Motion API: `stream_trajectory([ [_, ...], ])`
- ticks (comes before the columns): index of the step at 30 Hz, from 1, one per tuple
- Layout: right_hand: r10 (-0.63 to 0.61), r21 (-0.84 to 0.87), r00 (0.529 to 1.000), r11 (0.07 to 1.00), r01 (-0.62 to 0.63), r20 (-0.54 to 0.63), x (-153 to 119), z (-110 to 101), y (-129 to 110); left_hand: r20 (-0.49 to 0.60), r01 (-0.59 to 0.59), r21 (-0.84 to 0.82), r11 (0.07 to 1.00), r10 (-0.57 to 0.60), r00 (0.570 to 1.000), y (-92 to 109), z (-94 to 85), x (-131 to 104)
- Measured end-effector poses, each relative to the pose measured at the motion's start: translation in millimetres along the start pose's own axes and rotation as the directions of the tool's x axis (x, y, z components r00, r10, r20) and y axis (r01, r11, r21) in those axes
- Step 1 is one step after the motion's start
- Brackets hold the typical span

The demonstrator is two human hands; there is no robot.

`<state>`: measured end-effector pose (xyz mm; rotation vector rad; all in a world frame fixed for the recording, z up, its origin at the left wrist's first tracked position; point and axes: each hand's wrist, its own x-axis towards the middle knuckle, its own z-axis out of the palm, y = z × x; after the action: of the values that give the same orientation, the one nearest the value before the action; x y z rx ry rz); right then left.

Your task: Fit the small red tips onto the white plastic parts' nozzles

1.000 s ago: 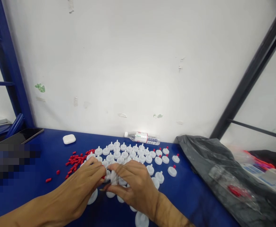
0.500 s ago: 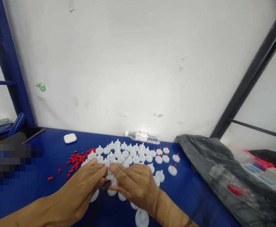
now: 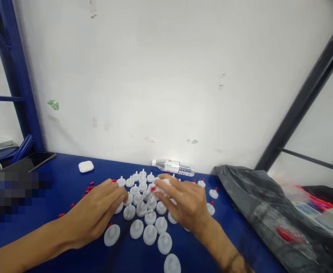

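Observation:
Several white round plastic pieces, each with a thin spout, lie spread over the blue table; one white piece (image 3: 136,229) is in front of my hands. In my right hand (image 3: 183,199), lifted over the spread, is a white spouted piece (image 3: 164,182) with a red cap (image 3: 153,188) on its spout. The held piece is partly covered by my fingers and blurred. My left hand (image 3: 99,208) is low at the left of the spread, its fingers curled together beside the white pieces. Whatever is between its fingertips is hidden. Loose red caps (image 3: 90,186) lie behind that hand.
A clear plastic bottle (image 3: 173,167) lies along the wall, with a white case (image 3: 86,167) to its left. At the far left rests a dark phone (image 3: 41,161). A dark grey plastic bag (image 3: 246,197) covers the right side, with a clear bag of red pieces (image 3: 290,235) on it.
My hands were together at the centre and have moved apart. My right hand has gone up and right with the red-capped white piece; my left hand has shifted slightly left.

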<state>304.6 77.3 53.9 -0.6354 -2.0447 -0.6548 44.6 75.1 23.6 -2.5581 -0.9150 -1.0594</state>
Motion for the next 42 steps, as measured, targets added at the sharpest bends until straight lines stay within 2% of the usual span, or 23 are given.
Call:
stream_trajectory([
  [3,0.231,-0.029,0.973,0.972,-0.231,-0.014,-7.0,-8.3,26.9,0.086,0.061,-0.002,0.998,-0.06,0.994,-18.3,-10.1,5.7],
  [6,0.402,-0.111,0.915,0.911,-0.396,0.035,-14.2,-13.5,49.9,0.047,0.091,0.029,0.995,-0.093,0.995,-33.6,-13.3,7.2],
  [9,0.475,-0.19,0.869,0.874,-0.448,0.139,-18.7,-19.5,66.3,-0.014,0.079,0.047,0.996,-0.079,0.997,-43.8,-9.3,5.3],
  [13,0.465,-0.224,0.813,0.884,-0.41,0.35,-20.0,-32.4,81.3,-0.074,0.0,0.084,0.996,0.006,0.997,-51.2,-3.5,3.2],
  [15,0.501,-0.23,0.731,0.865,-0.447,0.464,-19.9,-38.5,87.0,-0.099,-0.025,0.097,0.995,0.034,0.995,-52.1,-2.9,3.4],
  [18,0.562,-0.248,0.523,0.796,-0.552,0.641,-21.4,-43.2,93.1,-0.1,-0.013,0.064,0.998,0.02,0.995,-50.1,-3.9,3.9],
  [20,0.568,-0.257,0.415,0.759,-0.598,0.71,-24.7,-42.9,95.3,-0.07,0.033,0.016,0.999,-0.032,0.997,-47.3,-4.5,3.8],
  [22,0.553,-0.249,0.346,0.736,-0.63,0.758,-29.6,-40.7,96.5,-0.035,0.092,-0.013,0.996,-0.093,0.995,-44.8,-4.5,3.3],
  [25,0.526,-0.242,0.272,0.712,-0.659,0.806,-36.7,-36.9,97.6,-0.016,0.136,0.008,0.991,-0.136,0.991,-44.2,-3.6,2.8],
  [29,0.541,-0.262,0.264,0.707,-0.657,0.798,-38.8,-36.3,98.0,-0.029,0.139,0.07,0.988,-0.137,0.99,-48.0,-3.3,3.9],
  [32,0.547,-0.264,0.273,0.708,-0.655,0.791,-35.8,-38.4,97.6,0.005,0.235,0.103,0.966,-0.237,0.971,-49.9,-5.2,6.7],
  [35,0.551,-0.26,0.292,0.713,-0.651,0.782,-32.2,-40.7,96.9,0.077,0.38,0.112,0.918,-0.389,0.918,-51.9,-7.4,10.2],
  [38,0.557,-0.24,0.353,0.73,-0.64,0.752,-27.9,-44.3,95.3,0.162,0.48,0.13,0.868,-0.496,0.853,-58.9,-6.6,11.3],
  [40,0.544,-0.186,0.387,0.726,-0.663,0.744,-24.3,-48.7,93.4,0.19,0.499,0.152,0.853,-0.52,0.832,-67.0,-3.5,9.8],
  [42,0.519,-0.114,0.363,0.678,-0.726,0.774,-20.6,-54.4,91.5,0.202,0.499,0.182,0.848,-0.528,0.825,-76.1,0.9,6.9],
])
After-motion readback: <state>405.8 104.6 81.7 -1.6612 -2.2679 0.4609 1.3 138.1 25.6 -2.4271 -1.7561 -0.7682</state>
